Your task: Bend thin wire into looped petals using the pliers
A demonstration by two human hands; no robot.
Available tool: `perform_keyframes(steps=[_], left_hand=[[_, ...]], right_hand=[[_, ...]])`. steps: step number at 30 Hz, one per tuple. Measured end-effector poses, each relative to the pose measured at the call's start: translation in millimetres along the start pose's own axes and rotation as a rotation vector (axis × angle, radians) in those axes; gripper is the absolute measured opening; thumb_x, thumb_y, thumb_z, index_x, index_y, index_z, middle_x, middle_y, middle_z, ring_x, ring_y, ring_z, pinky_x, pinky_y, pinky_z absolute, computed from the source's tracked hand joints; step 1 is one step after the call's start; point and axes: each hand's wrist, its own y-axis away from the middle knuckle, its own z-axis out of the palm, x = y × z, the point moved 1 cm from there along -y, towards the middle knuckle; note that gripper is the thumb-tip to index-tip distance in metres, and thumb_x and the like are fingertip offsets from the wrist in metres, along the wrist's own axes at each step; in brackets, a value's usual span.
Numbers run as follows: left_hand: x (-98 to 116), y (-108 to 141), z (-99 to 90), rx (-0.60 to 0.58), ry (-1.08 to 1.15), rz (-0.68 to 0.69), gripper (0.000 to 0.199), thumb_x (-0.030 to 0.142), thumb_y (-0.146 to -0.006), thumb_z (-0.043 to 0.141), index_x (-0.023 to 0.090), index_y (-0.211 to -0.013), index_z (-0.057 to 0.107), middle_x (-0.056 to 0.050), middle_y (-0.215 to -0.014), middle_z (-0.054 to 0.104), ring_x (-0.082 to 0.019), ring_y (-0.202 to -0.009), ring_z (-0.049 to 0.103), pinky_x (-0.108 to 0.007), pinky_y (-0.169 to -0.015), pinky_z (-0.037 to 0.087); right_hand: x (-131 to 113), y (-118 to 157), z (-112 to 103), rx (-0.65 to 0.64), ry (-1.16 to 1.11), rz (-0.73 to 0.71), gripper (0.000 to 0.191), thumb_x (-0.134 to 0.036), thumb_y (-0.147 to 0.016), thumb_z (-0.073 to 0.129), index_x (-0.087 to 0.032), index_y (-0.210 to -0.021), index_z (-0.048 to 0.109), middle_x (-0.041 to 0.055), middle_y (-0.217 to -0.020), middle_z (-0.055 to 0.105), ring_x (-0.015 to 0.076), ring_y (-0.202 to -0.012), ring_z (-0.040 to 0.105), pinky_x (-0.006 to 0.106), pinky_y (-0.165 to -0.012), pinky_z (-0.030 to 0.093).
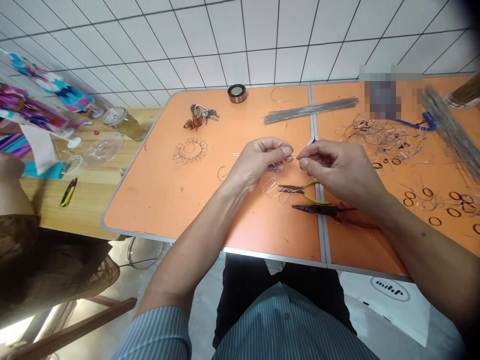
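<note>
Head view: an orange desk (150,200) edged in grey stands against a white tiled wall (258,30), its top split by a seam (322,240). Back from the near edge, just left of the seam, the left hand (258,161) pinches thin bent wire (289,159); the right hand (335,164), beside it, has fingertips drawn narrow, contents unclear. Room to move spreads toward the near left corner.
</note>
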Motion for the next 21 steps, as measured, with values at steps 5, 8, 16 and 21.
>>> perform_keyframes(steps=[5, 8, 16, 21], left_hand=[[1, 2, -0.5, 0.011, 0.004, -0.047, 0.043, 0.044, -0.073, 0.111, 0.018, -0.086, 0.08, -0.001, -0.082, 0.081, -0.008, -0.063, 0.065, -0.022, -0.067, 0.055], [1, 2, 0.0, 0.022, -0.004, -0.033, 0.041, 0.043, -0.074, 0.11, 0.018, -0.086, 0.079, -0.001, -0.082, 0.081, -0.008, -0.064, 0.065, -0.022, -0.067, 0.053], [0, 2, 2.8, 0.01, -0.033, -0.026, 0.039, 0.043, -0.075, 0.107, 0.018, -0.085, 0.079, -0.001, -0.081, 0.08, -0.008, -0.064, 0.064, -0.023, -0.066, 0.052], [0, 3, 5.9, 0.0, -0.017, -0.014, 0.037, 0.04, -0.076, 0.107, 0.018, -0.084, 0.079, -0.002, -0.081, 0.08, -0.009, -0.064, 0.065, -0.022, -0.066, 0.053]], right_hand=[[-1, 2, 2, 0.004, -0.002, -0.015, 0.009, -0.03, -0.094, 0.075, -0.027, -0.093, 0.082, 0.0021, -0.085, 0.082, 0.0228, -0.077, 0.071, 0.037, -0.073, 0.053], [-2, 2, 4, 0.008, -0.001, -0.012, 0.008, -0.029, -0.094, 0.074, -0.027, -0.091, 0.081, 0.0022, -0.084, 0.082, 0.023, -0.077, 0.071, 0.038, -0.073, 0.053], [-1, 2, 9, 0.031, -0.016, -0.007, 0.009, -0.031, -0.096, 0.074, -0.029, -0.09, 0.08, 0.0022, -0.082, 0.081, 0.0231, -0.074, 0.07, 0.04, -0.073, 0.052], [-1, 2, 12, 0.054, -0.044, 0.037, 0.009, -0.032, -0.093, 0.078, -0.03, -0.085, 0.076, 0.0024, -0.083, 0.08, 0.0231, -0.075, 0.07, 0.039, -0.071, 0.052]])
